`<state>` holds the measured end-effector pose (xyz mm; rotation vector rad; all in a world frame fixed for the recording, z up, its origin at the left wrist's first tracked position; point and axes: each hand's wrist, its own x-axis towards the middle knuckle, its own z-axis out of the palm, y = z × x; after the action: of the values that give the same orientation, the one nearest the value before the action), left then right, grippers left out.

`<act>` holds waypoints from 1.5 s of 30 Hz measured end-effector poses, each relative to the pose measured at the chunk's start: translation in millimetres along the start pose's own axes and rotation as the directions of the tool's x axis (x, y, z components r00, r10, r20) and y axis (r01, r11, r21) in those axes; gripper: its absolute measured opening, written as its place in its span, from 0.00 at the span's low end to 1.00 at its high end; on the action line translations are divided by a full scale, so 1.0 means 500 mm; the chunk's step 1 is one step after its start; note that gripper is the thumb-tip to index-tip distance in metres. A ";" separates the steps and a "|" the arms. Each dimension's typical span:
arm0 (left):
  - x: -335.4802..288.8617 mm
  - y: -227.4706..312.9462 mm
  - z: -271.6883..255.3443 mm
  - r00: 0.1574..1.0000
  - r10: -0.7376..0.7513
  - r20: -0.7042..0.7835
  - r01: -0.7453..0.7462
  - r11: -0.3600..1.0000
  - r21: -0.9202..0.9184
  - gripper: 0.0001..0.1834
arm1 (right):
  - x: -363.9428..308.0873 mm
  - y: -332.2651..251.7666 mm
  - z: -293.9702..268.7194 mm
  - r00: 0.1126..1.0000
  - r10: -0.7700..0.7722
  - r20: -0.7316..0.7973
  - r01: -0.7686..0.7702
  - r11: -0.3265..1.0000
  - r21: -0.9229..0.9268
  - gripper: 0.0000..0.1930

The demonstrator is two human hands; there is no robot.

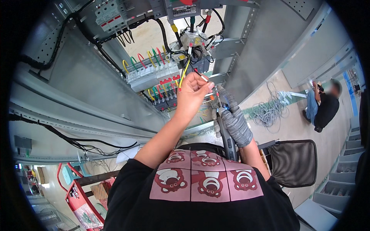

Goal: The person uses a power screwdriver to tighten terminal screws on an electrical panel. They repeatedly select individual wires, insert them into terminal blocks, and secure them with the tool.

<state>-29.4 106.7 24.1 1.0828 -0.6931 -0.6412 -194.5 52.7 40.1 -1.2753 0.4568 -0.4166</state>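
Observation:
My bare left hand (194, 92) pinches a thin dark wire (198, 73) near its white sleeve (204, 78), in front of the open electrical cabinet. My right hand (236, 125), in a grey knit glove, is closed around a slim grey electric screwdriver (228, 141). The tool's shaft points up toward my left fingertips; a small red-tipped piece (217, 91) is beside them, too small to make out. Just beyond my left hand a yellow wire (184, 73) hangs from the wired device (194, 40). A row of circuit breakers (152, 75) with coloured wires stands to the left.
Grey cabinet panels (266, 42) flank the work on both sides. A black mesh chair (295, 161) stands at right, near a coil of grey cable (269, 109) on the floor. Farther right crouches another person (327, 106). A red cart (83, 204) is at lower left.

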 end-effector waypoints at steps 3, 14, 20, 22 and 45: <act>-0.002 0.003 -0.002 1.000 -0.003 0.001 0.003 1.000 0.009 0.08 | -0.002 -0.002 0.001 1.000 0.012 0.009 -0.012 1.000 0.017 0.32; -0.024 -0.004 -0.002 0.970 -0.242 -0.002 0.232 0.933 -0.277 0.06 | -0.003 0.006 -0.006 0.998 -0.062 0.001 0.062 0.995 0.079 0.30; -0.031 -0.017 -0.008 0.959 -0.284 0.024 0.269 0.875 -0.402 0.06 | 0.005 0.022 -0.015 0.991 -0.117 0.065 0.115 0.993 0.023 0.33; -0.031 -0.015 -0.008 0.964 -0.265 0.017 0.253 0.896 -0.364 0.06 | 0.007 0.024 -0.016 0.990 -0.120 0.072 0.119 0.993 0.025 0.34; 0.004 0.040 -0.072 0.993 -0.049 0.110 0.033 0.989 0.147 0.08 | 0.083 0.043 0.008 0.992 0.095 0.086 -0.108 0.982 0.158 0.28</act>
<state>2.0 132.2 32.0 1.2040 -0.8277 -0.7004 -156.4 38.9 16.3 -1.1013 0.4119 -0.3100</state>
